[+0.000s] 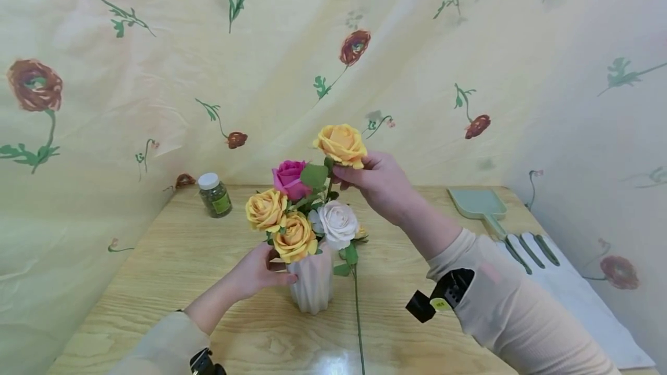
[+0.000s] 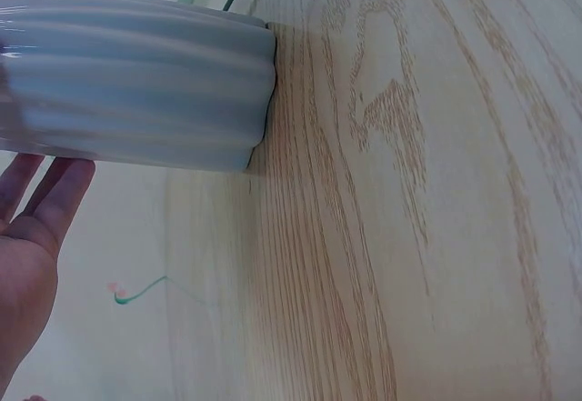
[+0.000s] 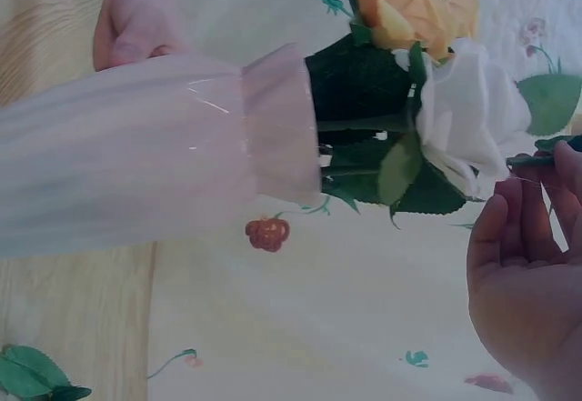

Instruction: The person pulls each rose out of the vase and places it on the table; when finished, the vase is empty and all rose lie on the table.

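Observation:
A pale ribbed vase [image 1: 312, 282] stands upright on the wooden table, holding a magenta rose [image 1: 292, 180], a white rose [image 1: 337, 224] and two yellow roses [image 1: 294, 238]. My left hand [image 1: 253, 275] grips its left side near the rim, thumb at the front; the left wrist view shows fingertips against the ribbed wall [image 2: 136, 83]. Above the bouquet, my right hand [image 1: 379, 183] pinches the stem of another yellow rose [image 1: 341, 144] just under its bloom. Leaves and blooms hide the lower end of that stem. In the right wrist view, the right fingers [image 3: 491, 233] pinch by green leaves.
Another rose with a long green stem [image 1: 358, 311] lies right of the vase, its bloom partly hidden. A white-lidded jar [image 1: 215, 195] stands at the back left. At right are a light green dustpan-shaped tool [image 1: 478, 203] and a white cloth [image 1: 578, 305] with dark green stripes.

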Motion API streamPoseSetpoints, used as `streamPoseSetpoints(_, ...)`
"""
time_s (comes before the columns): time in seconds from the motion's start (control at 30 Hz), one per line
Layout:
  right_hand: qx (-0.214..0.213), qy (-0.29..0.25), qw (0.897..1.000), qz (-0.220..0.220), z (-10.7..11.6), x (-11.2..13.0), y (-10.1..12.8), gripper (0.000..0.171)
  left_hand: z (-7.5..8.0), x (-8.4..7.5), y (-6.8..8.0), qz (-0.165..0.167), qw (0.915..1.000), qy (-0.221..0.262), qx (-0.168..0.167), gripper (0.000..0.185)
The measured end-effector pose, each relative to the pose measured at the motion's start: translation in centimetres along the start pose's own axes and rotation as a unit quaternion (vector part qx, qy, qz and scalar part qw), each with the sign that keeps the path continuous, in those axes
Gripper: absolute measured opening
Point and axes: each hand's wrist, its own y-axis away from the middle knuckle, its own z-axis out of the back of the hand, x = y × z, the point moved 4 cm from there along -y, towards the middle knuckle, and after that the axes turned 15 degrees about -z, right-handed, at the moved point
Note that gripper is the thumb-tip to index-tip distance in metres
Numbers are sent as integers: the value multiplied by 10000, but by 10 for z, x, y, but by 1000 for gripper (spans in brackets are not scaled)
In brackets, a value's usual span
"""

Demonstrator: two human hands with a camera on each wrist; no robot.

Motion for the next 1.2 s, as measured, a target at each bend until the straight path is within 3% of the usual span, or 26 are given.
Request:
streamPoseSetpoints(0.2,149,-323,9981,505,6,15,3,21,-2,-16,-1,96,9999,42,20,64)
streamPoseSetpoints(0.43,136,-865,9941,637,14,29,7,28,-2,-18,-2,199,9998,83,30,62)
streamPoseSetpoints(0.67,-10,-983,9913,875,22,41,10,9,-2,-19,-1,272,9996,74,-6,65)
streamPoseSetpoints(0.87,-206,-1196,9867,1081,34,48,13,9,-2,-21,-1,301,9995,97,-12,65)
streamPoseSetpoints(1.03,-435,-1525,9799,1207,48,50,18,6,-2,-21,-2,258,9996,100,-11,66)
streamPoseSetpoints(1.2,-442,-2055,9666,1466,62,49,24,5,-3,-20,-2,182,9998,100,-6,66)
